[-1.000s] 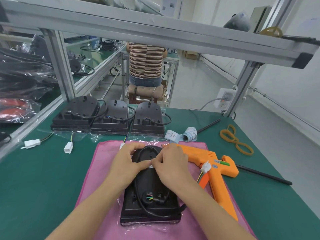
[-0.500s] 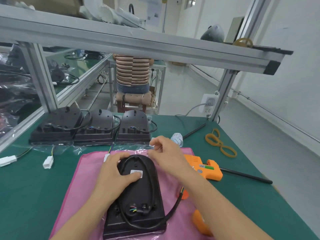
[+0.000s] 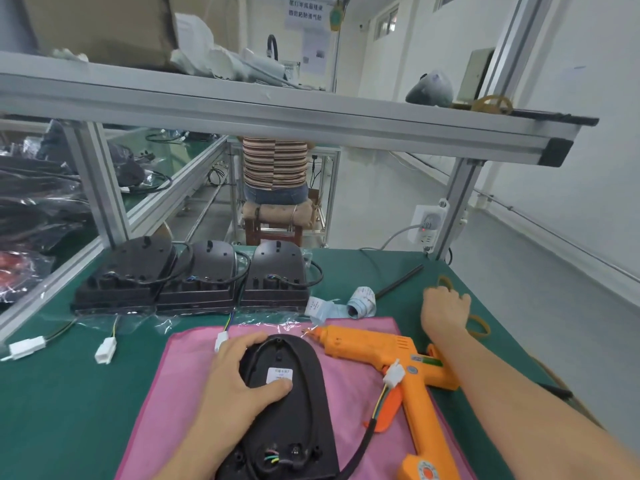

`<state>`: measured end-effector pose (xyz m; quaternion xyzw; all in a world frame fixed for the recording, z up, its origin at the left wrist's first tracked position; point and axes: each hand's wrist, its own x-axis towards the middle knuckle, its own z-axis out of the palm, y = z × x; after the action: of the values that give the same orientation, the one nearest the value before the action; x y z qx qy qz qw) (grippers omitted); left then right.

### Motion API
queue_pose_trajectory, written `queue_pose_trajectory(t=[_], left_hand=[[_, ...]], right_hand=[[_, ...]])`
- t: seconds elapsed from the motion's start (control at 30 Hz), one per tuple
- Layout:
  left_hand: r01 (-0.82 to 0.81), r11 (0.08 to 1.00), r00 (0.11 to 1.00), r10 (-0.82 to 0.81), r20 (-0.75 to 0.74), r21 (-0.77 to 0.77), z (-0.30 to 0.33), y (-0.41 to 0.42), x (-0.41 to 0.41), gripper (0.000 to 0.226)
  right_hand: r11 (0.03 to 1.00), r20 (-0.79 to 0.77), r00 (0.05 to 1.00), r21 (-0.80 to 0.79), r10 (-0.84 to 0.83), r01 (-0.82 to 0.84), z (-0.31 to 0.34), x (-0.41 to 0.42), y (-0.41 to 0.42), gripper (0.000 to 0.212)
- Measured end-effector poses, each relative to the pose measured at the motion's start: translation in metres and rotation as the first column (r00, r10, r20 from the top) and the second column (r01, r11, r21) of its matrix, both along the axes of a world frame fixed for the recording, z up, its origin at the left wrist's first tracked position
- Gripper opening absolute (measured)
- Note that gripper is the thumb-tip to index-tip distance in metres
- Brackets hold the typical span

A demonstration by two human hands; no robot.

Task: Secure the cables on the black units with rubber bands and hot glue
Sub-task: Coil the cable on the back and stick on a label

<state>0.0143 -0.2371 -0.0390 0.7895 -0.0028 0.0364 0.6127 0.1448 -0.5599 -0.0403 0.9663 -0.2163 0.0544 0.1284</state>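
Note:
A black unit (image 3: 294,410) lies on a pink cloth (image 3: 180,382), with its black cable (image 3: 313,403) looped along its rim and ending in a white connector (image 3: 394,374) draped over the orange hot glue gun (image 3: 381,344). My left hand (image 3: 239,382) holds the unit, thumb pressed beside its white label and fingers curved round the upper left edge. My right hand (image 3: 445,306) is stretched out to the tan rubber bands (image 3: 479,325) on the green mat at the right. Its fingers bend down onto them and are hidden from view.
Three more black units (image 3: 207,271) with cables stand in a row at the back. Loose white connectors (image 3: 105,349) lie at the left. A roll of labels (image 3: 362,301) and a black rod (image 3: 398,282) lie behind the cloth. A frame post (image 3: 457,209) carries a power strip (image 3: 427,225).
My right hand left the unit and moved out right to the rubber bands. My left hand stayed on the unit, its thumb now by the label. The view tilted up.

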Motion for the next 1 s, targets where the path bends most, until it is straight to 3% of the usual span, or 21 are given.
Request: queue_pose_trajectory(t=[0.2,0.3,0.37,0.43,0.53,0.63,0.7,0.77,0.87,0.93,1.0], left_hand=[[-0.004,1.0,1.0,0.004,-0.014,-0.006,0.002,-0.001,-0.001,0.062],[-0.032,0.999,0.999,0.032,0.0,0.039,0.004,0.0,-0.002,0.059],[-0.103,0.979,0.993,0.09,0.082,0.176,0.008,0.001,-0.002,0.057],[-0.176,0.949,0.97,0.122,0.211,0.261,0.015,0.001,-0.001,0.052],[-0.12,0.965,0.934,0.03,0.355,0.234,0.029,-0.006,0.003,0.041],[0.095,0.993,0.969,-0.108,0.221,0.066,0.045,-0.022,0.006,0.042],[0.255,0.967,0.96,-0.252,0.119,-0.011,0.05,-0.028,0.006,0.046],[0.352,0.935,0.923,-0.356,0.144,0.051,0.048,-0.025,0.006,0.042],[0.245,0.964,0.935,-0.263,0.237,0.102,0.046,-0.015,0.005,0.038],[0.153,0.984,0.936,-0.173,0.306,0.088,0.048,-0.009,0.006,0.033],[0.211,0.967,0.903,-0.249,0.351,0.143,0.051,-0.007,0.005,0.028]], right_hand=[[0.999,0.055,0.998,0.014,0.037,-0.038,0.008,-0.002,-0.005,0.016],[0.955,0.277,0.96,0.269,0.047,-0.124,0.019,-0.012,0.007,0.013],[0.756,0.473,0.88,0.589,-0.034,-0.287,0.035,-0.029,0.024,0.01],[0.405,0.532,0.836,0.799,-0.131,-0.445,0.052,-0.052,0.046,0.009],[-0.069,0.448,0.892,0.889,-0.066,-0.452,0.071,-0.089,0.086,0.015],[-0.301,0.412,0.906,0.88,0.097,-0.368,0.074,-0.118,0.12,0.019],[-0.358,0.426,0.88,0.871,0.209,-0.337,0.072,-0.133,0.137,0.021],[-0.398,0.447,0.849,0.86,0.28,-0.321,0.07,-0.143,0.147,0.02],[-0.445,0.429,0.85,0.853,0.306,-0.271,0.066,-0.151,0.15,0.009],[-0.367,0.325,0.861,0.913,0.392,-0.177,0.065,-0.153,0.149,0.023],[-0.222,0.178,0.823,0.973,0.539,-0.066,0.069,-0.153,0.145,0.033]])
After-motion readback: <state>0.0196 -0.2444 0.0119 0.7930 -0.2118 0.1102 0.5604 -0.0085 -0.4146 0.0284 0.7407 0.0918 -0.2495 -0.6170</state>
